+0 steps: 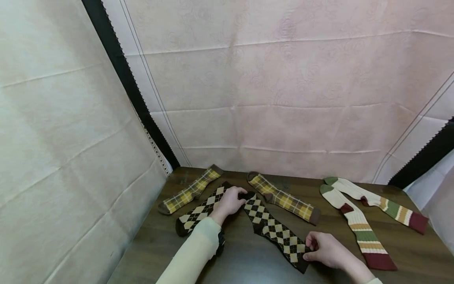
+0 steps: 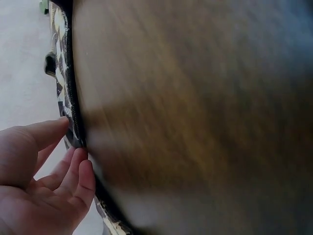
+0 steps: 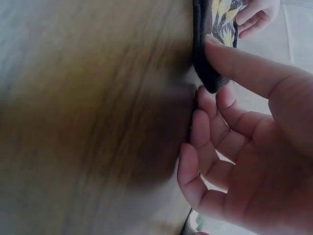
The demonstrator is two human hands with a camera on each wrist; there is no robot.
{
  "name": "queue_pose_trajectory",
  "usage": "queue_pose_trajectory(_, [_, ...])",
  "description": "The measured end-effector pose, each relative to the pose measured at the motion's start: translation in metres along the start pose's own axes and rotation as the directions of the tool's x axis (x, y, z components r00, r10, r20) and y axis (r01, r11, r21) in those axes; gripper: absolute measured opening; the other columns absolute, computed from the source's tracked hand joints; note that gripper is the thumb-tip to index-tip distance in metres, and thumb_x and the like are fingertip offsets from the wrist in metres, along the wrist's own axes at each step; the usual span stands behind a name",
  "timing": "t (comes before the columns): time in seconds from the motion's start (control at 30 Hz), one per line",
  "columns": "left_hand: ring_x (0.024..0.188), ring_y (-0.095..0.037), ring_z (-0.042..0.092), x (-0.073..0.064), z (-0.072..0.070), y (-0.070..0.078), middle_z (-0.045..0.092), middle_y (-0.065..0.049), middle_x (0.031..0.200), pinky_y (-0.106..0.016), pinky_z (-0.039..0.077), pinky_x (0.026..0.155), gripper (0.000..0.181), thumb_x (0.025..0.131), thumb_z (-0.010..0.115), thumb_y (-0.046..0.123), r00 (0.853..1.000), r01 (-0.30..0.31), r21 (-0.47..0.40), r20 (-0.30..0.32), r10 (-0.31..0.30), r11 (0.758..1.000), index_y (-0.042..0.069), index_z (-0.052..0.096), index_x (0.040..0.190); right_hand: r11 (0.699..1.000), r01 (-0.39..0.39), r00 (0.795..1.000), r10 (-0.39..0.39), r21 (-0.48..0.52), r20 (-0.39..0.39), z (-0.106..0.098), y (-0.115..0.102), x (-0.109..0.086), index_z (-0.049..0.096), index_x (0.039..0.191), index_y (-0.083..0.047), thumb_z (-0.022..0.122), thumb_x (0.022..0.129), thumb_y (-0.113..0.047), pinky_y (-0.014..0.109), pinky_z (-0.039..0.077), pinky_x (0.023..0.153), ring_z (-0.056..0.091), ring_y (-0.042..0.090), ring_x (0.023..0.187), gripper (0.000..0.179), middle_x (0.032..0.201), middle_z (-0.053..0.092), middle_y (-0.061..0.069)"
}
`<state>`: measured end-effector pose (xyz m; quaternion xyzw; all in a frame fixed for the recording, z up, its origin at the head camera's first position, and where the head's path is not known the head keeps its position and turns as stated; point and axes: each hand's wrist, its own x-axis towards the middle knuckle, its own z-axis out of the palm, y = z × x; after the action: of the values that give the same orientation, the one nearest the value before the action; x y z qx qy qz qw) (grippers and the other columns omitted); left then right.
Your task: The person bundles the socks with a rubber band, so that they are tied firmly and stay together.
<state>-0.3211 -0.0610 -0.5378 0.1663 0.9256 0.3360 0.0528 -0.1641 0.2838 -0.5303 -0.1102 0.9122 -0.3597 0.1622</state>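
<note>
In the head view, a person's left hand [image 1: 230, 201] and right hand [image 1: 328, 250] grasped a black-and-beige argyle knit sock [image 1: 278, 232] over a dark brown wooden worktop [image 1: 248, 264], toe at the left fingers, cuff at the right. A matching argyle sock [image 1: 197, 213] lay left of the left fingers. Yellow-and-brown plaid socks [image 1: 283, 198] lay beyond them; white ribbed socks with green, mustard and maroon bands [image 1: 357, 217] lay right of the right fingers. In the left wrist view, thumb and fingers pinched the sock's edge. In the right wrist view, thumb and forefinger gripped its black cuff.
</note>
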Motion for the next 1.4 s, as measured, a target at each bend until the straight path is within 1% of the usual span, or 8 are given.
queue_pose_trajectory(0.17, [0.134,-0.035,0.057,0.002,0.000,0.001,0.064,-0.013,0.140,-0.052,0.050,0.107,0.026,0.103,0.072,0.009,1.000,0.018,0.008,-0.016,-0.017,1.000,0.012,0.076,0.129,1.000,0.020,1.000,-0.020,0.003,-0.007,-0.001,0.000,0.002,0.057,0.094,-0.011,0.092,0.084,-0.019,0.028,0.039,0.060,0.050,0.013,0.066,0.037,0.076,0.055,-0.001])
queue_pose_trajectory(0.3, [0.122,-0.031,0.062,0.003,0.000,0.000,0.066,-0.011,0.129,-0.050,0.053,0.100,0.020,0.102,0.074,0.009,0.999,0.028,0.008,-0.031,-0.028,1.000,0.014,0.077,0.121,0.999,0.038,0.999,-0.038,0.005,-0.002,-0.002,0.001,0.003,0.055,0.096,-0.011,0.091,0.085,-0.018,0.029,0.039,0.061,0.049,0.012,0.065,0.039,0.076,0.054,0.000])
queue_pose_trajectory(0.43, [0.108,-0.025,0.062,0.005,0.000,-0.001,0.065,-0.007,0.117,-0.046,0.054,0.092,0.014,0.101,0.075,0.008,0.999,0.025,0.017,-0.040,-0.025,1.000,0.015,0.078,0.113,0.996,0.088,0.996,-0.088,0.004,0.010,-0.002,0.002,0.002,0.054,0.095,-0.012,0.090,0.086,-0.018,0.028,0.037,0.059,0.048,0.009,0.063,0.037,0.074,0.053,-0.003])
queue_pose_trajectory(0.57, [0.092,-0.021,0.059,0.005,0.000,-0.003,0.063,-0.003,0.105,-0.042,0.052,0.083,0.010,0.100,0.075,0.008,0.999,0.025,0.002,-0.042,-0.025,1.000,0.014,0.076,0.108,0.991,0.130,0.991,-0.130,0.000,0.028,-0.003,0.003,0.001,0.058,0.093,-0.014,0.087,0.088,-0.017,0.027,0.036,0.059,0.046,0.006,0.063,0.030,0.073,0.052,-0.006])
queue_pose_trajectory(0.73, [0.077,-0.019,0.053,0.002,0.001,-0.005,0.058,-0.001,0.092,-0.038,0.047,0.074,0.010,0.100,0.075,0.008,0.998,0.054,-0.037,-0.027,-0.055,0.998,0.016,0.073,0.106,0.991,0.134,0.990,-0.134,0.002,0.051,-0.003,0.005,0.000,0.069,0.095,-0.018,0.085,0.091,-0.015,0.029,0.038,0.061,0.047,0.006,0.067,0.017,0.077,0.055,-0.005])
queue_pose_trajectory(0.87, [0.075,-0.019,0.052,0.000,0.001,-0.007,0.058,-0.002,0.089,-0.037,0.045,0.072,0.015,0.099,0.075,0.004,0.999,0.044,-0.055,-0.027,-0.046,0.997,0.014,0.071,0.109,0.994,0.111,0.992,-0.111,-0.001,0.061,-0.003,0.007,0.001,0.072,0.099,-0.017,0.084,0.092,-0.014,0.030,0.040,0.064,0.048,0.007,0.070,0.014,0.081,0.057,-0.003])
queue_pose_trajectory(1.13, [0.061,-0.018,0.045,-0.005,0.003,-0.008,0.053,-0.003,0.075,-0.033,0.037,0.059,0.041,0.095,0.069,-0.006,0.999,0.032,-0.107,0.002,-0.032,0.994,0.013,0.066,0.132,0.997,0.083,0.993,-0.083,0.007,0.080,-0.008,0.011,0.002,0.073,0.105,-0.016,0.081,0.094,-0.010,0.032,0.047,0.070,0.056,0.010,0.081,0.015,0.094,0.065,-0.004])
queue_pose_trajectory(1.4, [0.060,-0.018,0.040,-0.005,0.001,-0.003,0.049,-0.003,0.071,-0.033,0.034,0.059,0.038,0.096,0.070,-0.004,0.999,0.026,-0.134,0.034,-0.022,0.991,0.010,0.068,0.132,0.996,0.084,0.994,-0.085,0.010,0.068,-0.015,0.016,0.000,0.073,0.109,-0.015,0.079,0.094,-0.006,0.031,0.049,0.072,0.058,0.008,0.083,0.019,0.101,0.067,-0.002])
